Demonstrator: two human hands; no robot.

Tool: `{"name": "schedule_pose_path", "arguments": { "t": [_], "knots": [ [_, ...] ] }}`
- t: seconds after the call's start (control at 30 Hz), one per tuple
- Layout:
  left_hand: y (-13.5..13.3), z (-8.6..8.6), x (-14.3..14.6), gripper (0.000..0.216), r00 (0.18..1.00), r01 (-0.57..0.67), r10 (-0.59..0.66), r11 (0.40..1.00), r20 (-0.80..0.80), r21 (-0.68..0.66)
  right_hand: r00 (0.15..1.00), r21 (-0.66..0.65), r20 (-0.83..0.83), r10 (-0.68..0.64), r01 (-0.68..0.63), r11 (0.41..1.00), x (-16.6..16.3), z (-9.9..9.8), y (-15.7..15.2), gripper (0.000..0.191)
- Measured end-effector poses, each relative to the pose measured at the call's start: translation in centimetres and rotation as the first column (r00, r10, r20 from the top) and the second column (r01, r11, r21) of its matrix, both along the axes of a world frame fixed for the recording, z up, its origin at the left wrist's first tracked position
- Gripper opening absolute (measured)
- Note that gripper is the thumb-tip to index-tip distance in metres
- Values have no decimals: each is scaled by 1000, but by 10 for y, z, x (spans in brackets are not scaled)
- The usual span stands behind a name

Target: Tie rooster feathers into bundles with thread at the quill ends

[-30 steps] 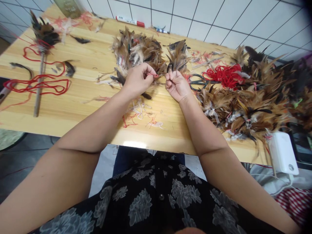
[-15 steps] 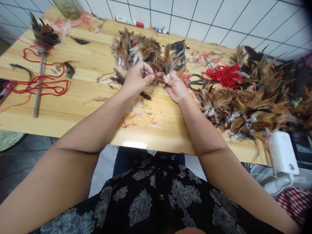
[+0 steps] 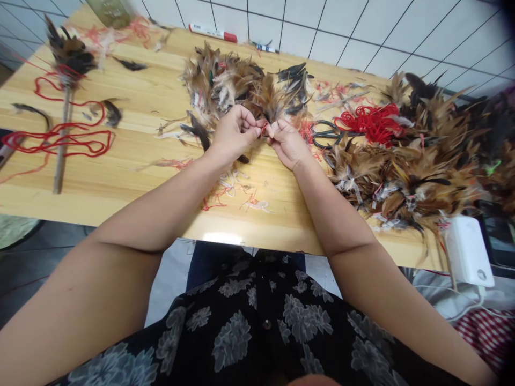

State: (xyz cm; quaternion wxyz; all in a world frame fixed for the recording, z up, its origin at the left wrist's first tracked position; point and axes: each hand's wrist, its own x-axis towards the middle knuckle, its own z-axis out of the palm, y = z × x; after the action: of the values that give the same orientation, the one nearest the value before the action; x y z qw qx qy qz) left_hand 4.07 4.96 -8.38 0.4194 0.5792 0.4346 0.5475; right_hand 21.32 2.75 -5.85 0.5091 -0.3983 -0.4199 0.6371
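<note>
Red string [image 3: 264, 128] sits pinched between the fingertips of the left hand [image 3: 234, 133] and right hand [image 3: 288, 143], gripped from both sides apparently for control, just before brown feathers [image 3: 270, 97]; fingers may hide a knot. Scissors [image 3: 333, 132] lie rightward, likely for easy reach. Lettering on a marker [image 3: 212, 32] is illegible.

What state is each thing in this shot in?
Left hand, pinching red string
Right hand, fingers pinched, hold unclear
Red-capped marker, capped, lying down
Scissors, blades hidden, opening unclear
Red cord heap, tangled
Long red cord, loosely looped
White box, cable attached
</note>
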Motion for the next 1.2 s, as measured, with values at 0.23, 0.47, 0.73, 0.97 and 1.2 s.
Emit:
{"name": "schedule_pose_path", "arguments": {
  "t": [0.23, 0.47, 0.73, 0.97, 1.2],
  "knots": [
    [-6, 7, 4, 44, 996, 44, -43, 999, -73, 7, 999, -7, 7, -38, 38, 999, -7, 0, 1, 32],
    [-18, 24, -2, 24, 948, 21, -11, 999, -317, 28, 994, -109, -80, -79, 70, 992, -6, 8, -2, 37],
    [-25, 41, -7, 22, 897, 19, -16, 1000, -442, 3, 992, -128, -92, -84, 72, 989, 0, 4, 0, 28],
    [-35, 56, 0, 25, 983, 180, -161, 929, 84, -322, 981, -155, -162, -105, 79, 985, 3, 8, 0, 32],
    [-32, 53, -6, 18, 927, 316, -233, 906, 293, -281, 974, -178, -200, -105, 69, 982, -1, 14, -3, 29]
  ]
}}
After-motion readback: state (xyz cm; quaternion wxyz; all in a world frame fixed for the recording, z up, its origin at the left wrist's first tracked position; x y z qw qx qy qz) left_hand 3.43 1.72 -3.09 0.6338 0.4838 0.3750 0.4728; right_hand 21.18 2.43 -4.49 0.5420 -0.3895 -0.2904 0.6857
